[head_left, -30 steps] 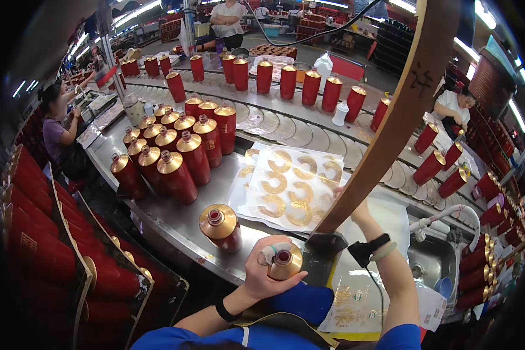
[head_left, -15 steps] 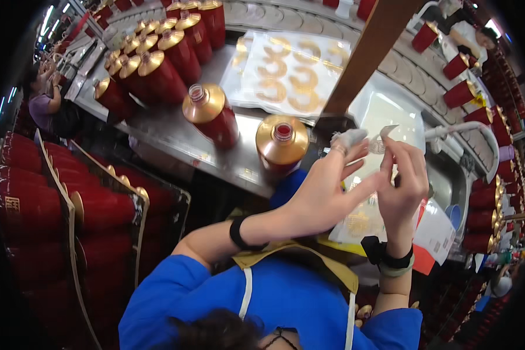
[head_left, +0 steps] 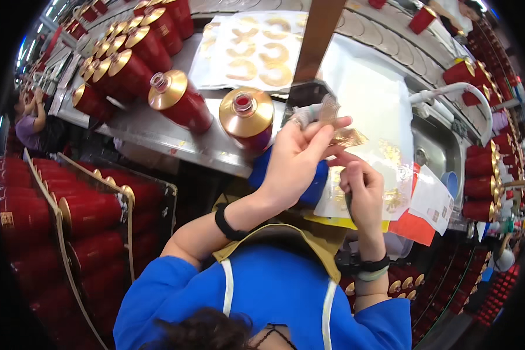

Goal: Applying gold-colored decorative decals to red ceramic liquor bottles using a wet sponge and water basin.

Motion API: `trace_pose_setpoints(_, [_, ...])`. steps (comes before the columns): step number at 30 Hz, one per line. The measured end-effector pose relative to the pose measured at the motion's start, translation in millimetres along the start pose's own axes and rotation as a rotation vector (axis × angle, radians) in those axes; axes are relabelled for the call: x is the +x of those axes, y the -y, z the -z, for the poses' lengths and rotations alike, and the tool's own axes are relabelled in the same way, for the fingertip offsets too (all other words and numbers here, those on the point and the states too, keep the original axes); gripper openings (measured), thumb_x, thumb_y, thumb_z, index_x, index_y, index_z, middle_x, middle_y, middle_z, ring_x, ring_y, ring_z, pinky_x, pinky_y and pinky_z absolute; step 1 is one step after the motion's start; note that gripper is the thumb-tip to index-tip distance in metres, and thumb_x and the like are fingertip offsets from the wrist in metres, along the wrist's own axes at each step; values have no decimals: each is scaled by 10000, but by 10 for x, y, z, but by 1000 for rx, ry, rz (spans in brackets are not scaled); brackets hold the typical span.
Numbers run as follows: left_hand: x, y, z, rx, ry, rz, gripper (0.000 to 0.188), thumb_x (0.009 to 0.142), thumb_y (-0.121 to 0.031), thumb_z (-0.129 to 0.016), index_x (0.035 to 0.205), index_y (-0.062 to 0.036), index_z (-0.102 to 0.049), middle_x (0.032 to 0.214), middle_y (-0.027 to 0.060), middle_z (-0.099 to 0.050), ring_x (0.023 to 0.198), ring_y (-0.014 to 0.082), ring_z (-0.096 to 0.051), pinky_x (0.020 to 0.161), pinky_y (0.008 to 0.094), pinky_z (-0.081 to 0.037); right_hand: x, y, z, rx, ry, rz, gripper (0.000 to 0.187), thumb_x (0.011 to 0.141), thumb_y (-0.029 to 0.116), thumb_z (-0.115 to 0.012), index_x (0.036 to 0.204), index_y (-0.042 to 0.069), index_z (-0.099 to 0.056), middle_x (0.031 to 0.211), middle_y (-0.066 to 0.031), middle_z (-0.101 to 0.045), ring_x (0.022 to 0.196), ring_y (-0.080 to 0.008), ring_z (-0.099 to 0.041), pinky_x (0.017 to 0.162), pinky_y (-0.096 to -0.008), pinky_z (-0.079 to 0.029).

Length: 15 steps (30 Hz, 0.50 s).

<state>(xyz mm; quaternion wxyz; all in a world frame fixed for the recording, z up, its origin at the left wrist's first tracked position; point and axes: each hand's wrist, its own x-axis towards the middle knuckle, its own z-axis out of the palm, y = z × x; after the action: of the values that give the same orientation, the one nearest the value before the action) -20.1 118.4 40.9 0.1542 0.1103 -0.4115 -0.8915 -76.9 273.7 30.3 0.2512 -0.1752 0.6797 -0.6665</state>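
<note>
My left hand (head_left: 291, 160) is closed, thumb against fingers, on a thin clear film with gold print (head_left: 350, 137). A white wrap (head_left: 307, 113) covers one of its fingers. My right hand (head_left: 364, 189) is just to the right and lower, fingers curled, one fingertip close to the film. Something dark shows in its grip, too hidden to name. Below the hands lies a clear sheet with gold motifs (head_left: 394, 192). Ahead to the left stand two open dark red bottles with gold shoulders, a nearer one (head_left: 247, 116) and a tilted-looking one (head_left: 181, 102).
Several similar red bottles (head_left: 122, 70) crowd the metal bench at left. A white sheet of gold curved labels (head_left: 256, 49) lies beyond, beside a brown post (head_left: 319, 38). A sink (head_left: 434, 146) and conveyor (head_left: 385, 38) are at right. Racked bottles (head_left: 93, 204) fill the lower left.
Both hands have shifted left and the view has turned. The left hand, spread before, is now closed on the gold-printed film. The right hand, which was pinching a small clear piece, has come lower.
</note>
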Motion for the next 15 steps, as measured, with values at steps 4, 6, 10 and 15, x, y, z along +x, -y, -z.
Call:
trace_pose_setpoints(4, [-24, -47, 14, 115, 8, -87, 410, 967, 76, -601, 1334, 101, -420, 1318, 202, -644, 1147, 224, -687, 995, 323, -573, 125, -49, -65, 366, -82, -19, 318, 1046, 202, -612, 1258, -29, -669, 729, 62, -471, 662, -44, -447, 597, -210, -360])
trace_pose_setpoints(6, [-41, -68, 22, 186, 8, -106, 414, 962, 83, -604, 1333, 99, -420, 1317, 203, -645, 1149, 221, -685, 992, 321, -574, 178, -6, -127, 470, -113, -61, 262, 1020, 164, -648, 1210, -11, -685, 735, 55, -510, 659, -46, -452, 600, -212, -366])
trace_pose_setpoints(10, [-162, -129, 33, 360, -11, -194, 556, 928, 62, -671, 1411, 90, -397, 1339, 199, -641, 1147, 223, -689, 957, 320, -584, 236, 153, -221, 334, -162, 5, 182, 989, 101, -681, 1140, 1, -699, 813, 19, -623, 676, -48, -495, 619, -201, -391])
trace_pose_setpoints(15, [-433, -391, 444, 999, -6, -853, 759, 799, 6, -833, 1441, 61, -433, 1400, 256, -573, 1271, 322, -605, 1033, 386, -516, 270, 282, -92, 349, -344, 225, 104, 999, 86, -664, 1069, 12, -687, 865, 5, -634, 694, -49, -490, 625, -197, -392])
